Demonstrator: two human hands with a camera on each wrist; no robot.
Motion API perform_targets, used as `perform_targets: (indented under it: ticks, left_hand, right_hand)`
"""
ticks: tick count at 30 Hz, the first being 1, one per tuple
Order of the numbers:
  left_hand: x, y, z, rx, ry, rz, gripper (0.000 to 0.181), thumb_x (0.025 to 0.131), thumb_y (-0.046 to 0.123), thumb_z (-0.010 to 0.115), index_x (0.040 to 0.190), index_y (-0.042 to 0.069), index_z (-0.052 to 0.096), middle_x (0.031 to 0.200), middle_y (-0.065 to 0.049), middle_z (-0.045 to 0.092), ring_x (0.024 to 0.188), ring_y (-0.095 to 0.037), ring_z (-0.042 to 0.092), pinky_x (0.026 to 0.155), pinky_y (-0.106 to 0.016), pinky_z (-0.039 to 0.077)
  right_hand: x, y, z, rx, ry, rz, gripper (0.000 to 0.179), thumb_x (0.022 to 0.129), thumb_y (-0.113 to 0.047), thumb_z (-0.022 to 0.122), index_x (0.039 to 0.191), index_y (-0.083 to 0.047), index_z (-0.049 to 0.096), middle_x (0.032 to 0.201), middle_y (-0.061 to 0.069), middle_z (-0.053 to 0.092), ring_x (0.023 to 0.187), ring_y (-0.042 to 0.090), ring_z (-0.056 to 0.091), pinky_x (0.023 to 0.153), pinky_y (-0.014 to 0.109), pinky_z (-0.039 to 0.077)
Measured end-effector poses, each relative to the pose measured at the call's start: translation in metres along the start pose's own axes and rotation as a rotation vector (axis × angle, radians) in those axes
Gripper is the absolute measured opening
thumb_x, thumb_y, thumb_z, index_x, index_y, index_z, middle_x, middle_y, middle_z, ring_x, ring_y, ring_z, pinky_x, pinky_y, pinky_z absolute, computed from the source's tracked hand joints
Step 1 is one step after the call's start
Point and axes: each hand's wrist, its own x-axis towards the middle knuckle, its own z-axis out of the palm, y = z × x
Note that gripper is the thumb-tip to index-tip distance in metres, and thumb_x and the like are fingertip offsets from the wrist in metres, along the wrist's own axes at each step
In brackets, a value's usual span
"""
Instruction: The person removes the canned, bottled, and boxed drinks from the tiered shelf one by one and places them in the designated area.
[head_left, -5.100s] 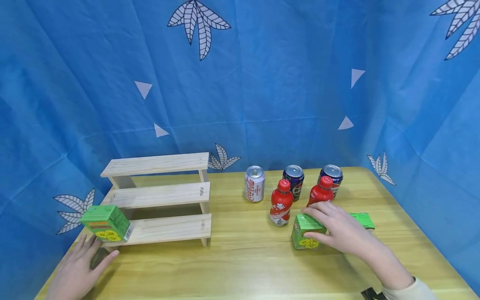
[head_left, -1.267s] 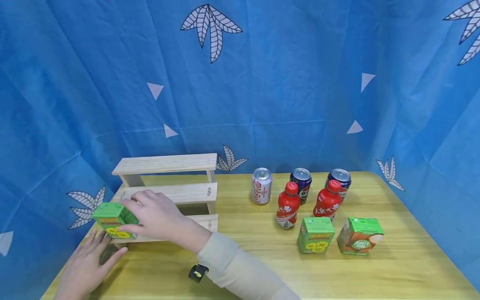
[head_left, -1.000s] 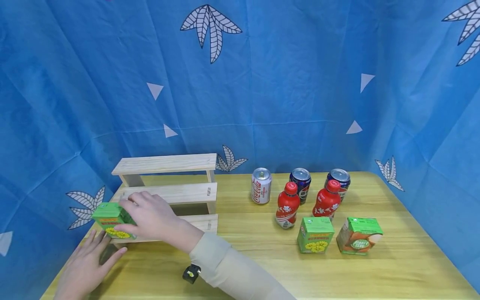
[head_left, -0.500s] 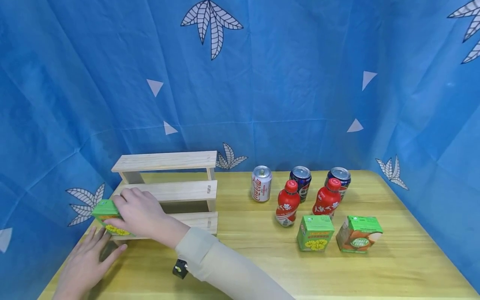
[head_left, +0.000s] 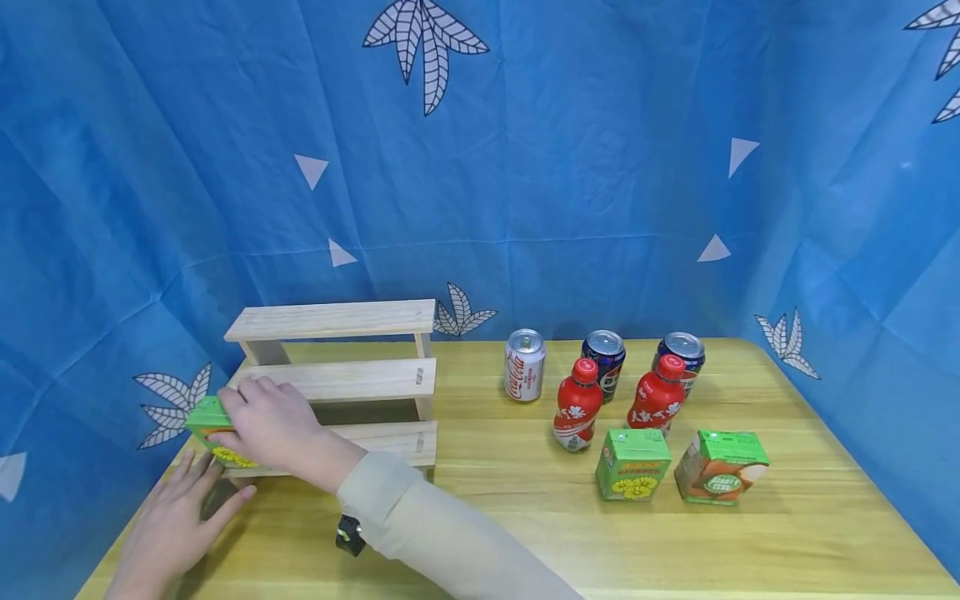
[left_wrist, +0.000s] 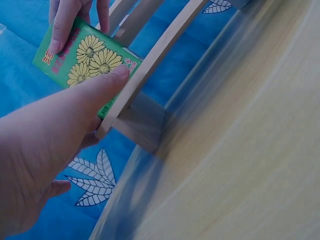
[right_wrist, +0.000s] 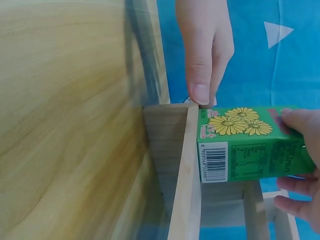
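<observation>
A green drink carton (head_left: 210,419) with yellow flowers stands on the lowest step of a three-step wooden shelf (head_left: 386,443), at its left end. My right hand (head_left: 273,423) grips this carton from the right and above, hiding much of it; in the right wrist view its thumb lies on the flowered face. My left hand (head_left: 168,521) stays at the shelf's lower left corner, fingers extended and spread, the fingertips by the end of the step under the carton. In the left wrist view the left thumb overlaps the carton's flowered face; whether it touches the carton, I cannot tell.
Right of the shelf stand a second flowered carton (head_left: 633,467), a brown-and-green carton (head_left: 722,468), two red bottles (head_left: 577,406), a white Coca-Cola can (head_left: 524,367) and two dark blue cans (head_left: 604,358). Blue cloth (head_left: 600,167) hangs behind the table.
About five seconds ago my right hand was on the flowered carton at the right; now it holds the carton on the shelf. Over the last second it has shifted slightly left. My left hand keeps its place.
</observation>
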Motion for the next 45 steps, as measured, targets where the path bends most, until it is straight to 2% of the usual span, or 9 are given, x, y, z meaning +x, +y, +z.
perform_targets:
  ticks: [11,18,24,33,38,42,45]
  left_hand:
    - [-0.001,0.0,0.001,-0.006,-0.015,-0.014,0.088,0.095,0.061,0.047,0.14,-0.015,0.04,0.145,-0.043,0.031,0.143,-0.057,0.007,0.104,-0.077,0.02]
    - [0.0,0.0,0.002,-0.011,-0.001,-0.002,0.087,0.095,0.06,0.048,0.14,-0.014,0.041,0.145,-0.042,0.031,0.143,-0.057,0.006,0.105,-0.077,0.02]
    - [0.001,0.0,0.003,-0.016,0.0,0.007,0.087,0.095,0.059,0.049,0.139,-0.015,0.042,0.145,-0.042,0.032,0.142,-0.059,0.009,0.106,-0.076,0.021]
    - [0.001,0.001,0.001,-0.012,-0.02,-0.015,0.088,0.095,0.061,0.047,0.145,-0.01,0.036,0.146,-0.042,0.031,0.141,-0.06,0.011,0.106,-0.075,0.019]
    - [0.0,0.002,0.001,-0.007,-0.023,-0.015,0.087,0.095,0.062,0.045,0.149,-0.005,0.03,0.146,-0.042,0.03,0.141,-0.06,0.011,0.107,-0.074,0.019]
    - [0.0,0.002,0.002,-0.001,-0.029,-0.023,0.087,0.095,0.063,0.044,0.152,-0.001,0.026,0.146,-0.042,0.029,0.141,-0.06,0.01,0.106,-0.076,0.017]
    - [0.001,0.002,0.002,0.0,-0.029,-0.024,0.087,0.095,0.063,0.044,0.152,-0.001,0.026,0.146,-0.042,0.029,0.141,-0.06,0.01,0.106,-0.076,0.017]
  right_hand:
    - [0.002,-0.001,0.002,0.031,0.024,0.001,0.058,0.095,-0.064,0.041,0.142,-0.029,0.046,0.125,-0.016,0.057,0.109,-0.002,0.052,0.091,0.014,0.05]
    - [0.002,0.0,0.001,0.044,0.04,0.012,0.057,0.096,-0.063,0.041,0.141,-0.029,0.047,0.123,-0.017,0.057,0.108,-0.002,0.052,0.089,0.012,0.05]
    - [-0.001,0.003,-0.001,0.067,0.048,0.012,0.058,0.096,-0.062,0.042,0.143,-0.028,0.046,0.128,-0.017,0.056,0.111,-0.002,0.052,0.093,0.011,0.049]
    - [-0.012,0.011,-0.008,0.082,0.077,0.01,0.054,0.097,-0.06,0.041,0.139,-0.027,0.049,0.126,-0.017,0.056,0.109,-0.002,0.053,0.091,0.011,0.049]
    - [-0.02,0.018,-0.006,0.051,0.131,-0.001,0.054,0.097,-0.06,0.042,0.137,-0.024,0.052,0.119,-0.016,0.06,0.103,-0.001,0.055,0.086,0.011,0.05]
    - [-0.026,0.024,-0.005,0.035,0.148,-0.009,0.055,0.098,-0.059,0.042,0.138,-0.023,0.051,0.118,-0.014,0.061,0.105,0.0,0.056,0.087,0.011,0.051]
    - [-0.032,0.029,-0.005,0.039,0.158,-0.013,0.055,0.098,-0.059,0.042,0.137,-0.022,0.052,0.118,-0.013,0.061,0.106,0.001,0.056,0.087,0.011,0.051]
